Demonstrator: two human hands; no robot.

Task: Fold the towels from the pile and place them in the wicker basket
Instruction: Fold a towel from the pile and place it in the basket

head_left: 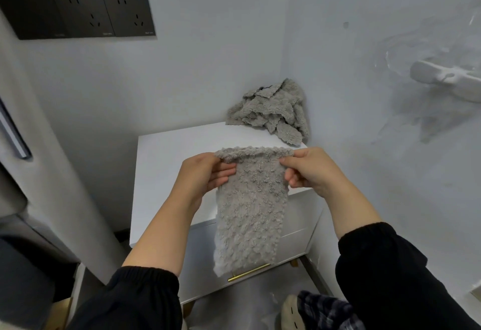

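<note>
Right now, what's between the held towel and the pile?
Nothing: in the head view only bare white cabinet top separates the held towel from the towel pile at the back corner.

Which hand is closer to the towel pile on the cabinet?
Right. The right hand, pinching a corner of the held towel, is in front of the pile; the left hand, at the other corner, sits farther left.

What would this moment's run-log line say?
task: towel folding | left hand, right hand: pinch top corners of hanging grey fluffy towel | grey towel pile: on white cabinet | wicker basket: unseen
</note>
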